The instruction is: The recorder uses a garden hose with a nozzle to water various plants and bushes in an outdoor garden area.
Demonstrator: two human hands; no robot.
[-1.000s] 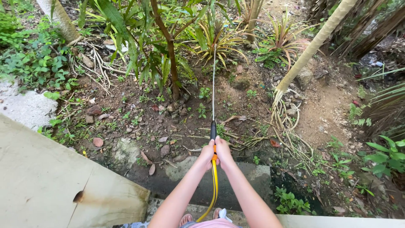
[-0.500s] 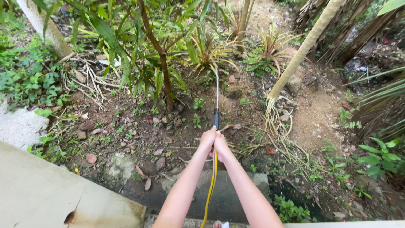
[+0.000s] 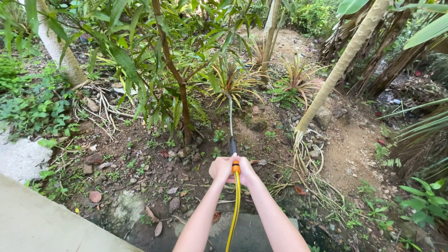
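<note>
My left hand [image 3: 220,169] and my right hand [image 3: 246,171] are clasped together around an orange and black hose nozzle [image 3: 234,158]. A yellow hose [image 3: 234,211] runs from the nozzle down between my forearms. A thin jet of water [image 3: 230,116] shoots from the nozzle toward a spiky yellow-green plant [image 3: 230,82] on the bare soil ahead. Both arms are stretched forward over the garden bed.
A thin brown-stemmed shrub [image 3: 177,79] grows left of the water jet. A pale leaning trunk [image 3: 340,65] with exposed roots stands at the right. A concrete slab [image 3: 42,224] fills the lower left corner. Stones and dry leaves lie scattered on the soil.
The view has tilted upward, showing more plants ahead. My hands stay on the nozzle and have shifted slightly left and lower in the picture; the jet now lands nearer the spiky plant.
</note>
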